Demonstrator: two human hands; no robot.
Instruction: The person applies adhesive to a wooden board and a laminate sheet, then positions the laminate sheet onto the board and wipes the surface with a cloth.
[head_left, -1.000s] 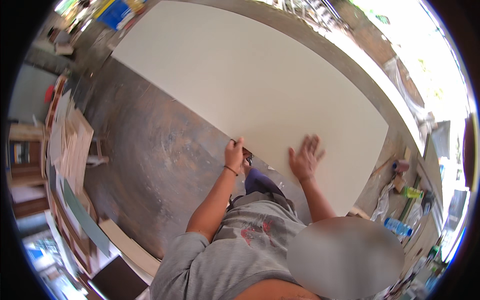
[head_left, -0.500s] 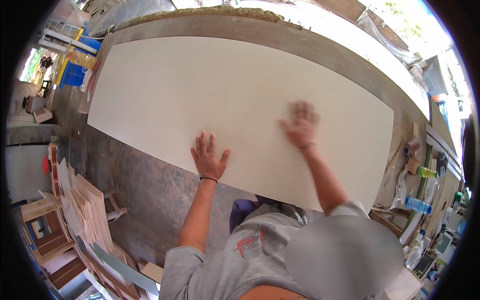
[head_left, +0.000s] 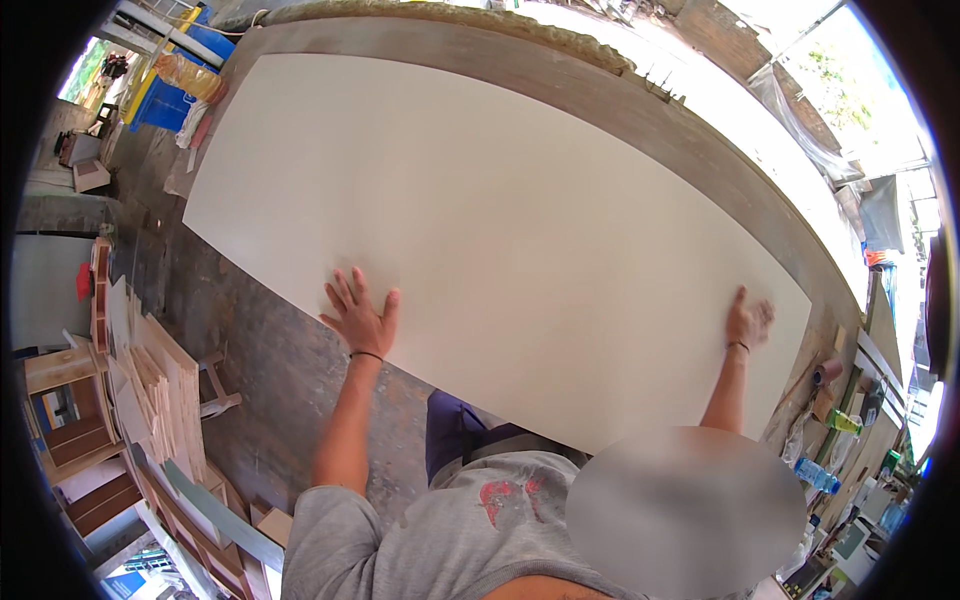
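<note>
A large off-white sheet (head_left: 520, 230) lies flat on a wide grey-brown worktable in front of me. My left hand (head_left: 362, 315) rests on the sheet near its front edge, left of my body, fingers spread and a dark band at the wrist. Far to the right, close to the sheet's right end, is my right hand (head_left: 750, 322), also with a thin wristband. Its thumb stands apart from the fingers, which are a little blurred by motion. Nothing is held in either hand.
Thin wood panels (head_left: 160, 380) lean at the lower left beside an open wooden cabinet (head_left: 75, 400). Beyond the sheet's right end are a brown roll (head_left: 827, 372), a yellow-green bottle (head_left: 843, 421) and a blue water bottle (head_left: 817, 475). Blue containers (head_left: 165, 103) stand far left.
My right hand has swept right and nearer along the sheet, toward its right end. My left hand has shifted left along the front edge. The view has turned slightly.
</note>
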